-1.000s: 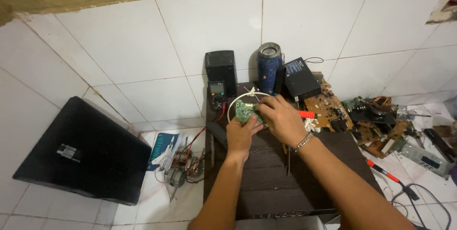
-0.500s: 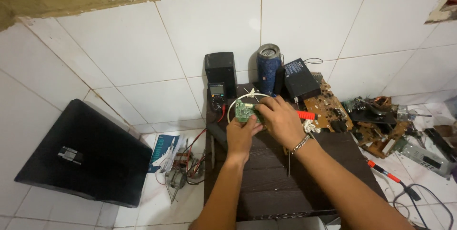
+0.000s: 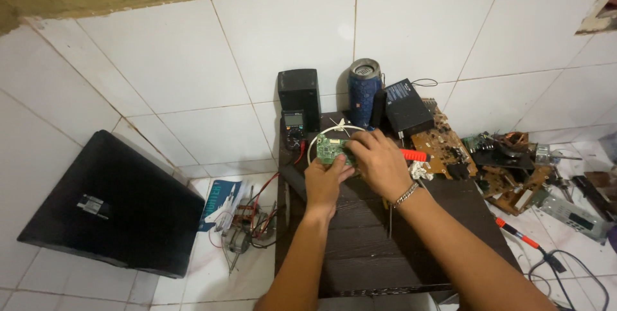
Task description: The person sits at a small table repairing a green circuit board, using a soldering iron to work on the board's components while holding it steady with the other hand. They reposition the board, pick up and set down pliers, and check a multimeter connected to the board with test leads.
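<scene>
Near the dark table's [image 3: 385, 246] far edge, my left hand [image 3: 324, 182] and right hand [image 3: 379, 164] pinch the green circuit board [image 3: 331, 150]: light, stiff, fragile; edges are the safest hold.

Both hands [image 3: 357, 169] on green circuit board [image 3: 331, 150] over dark table [image 3: 379, 246]

Both forearms are bare — no sleeves — and a silver chain bracelet [image 3: 407, 194] circles the right wrist.
</scene>
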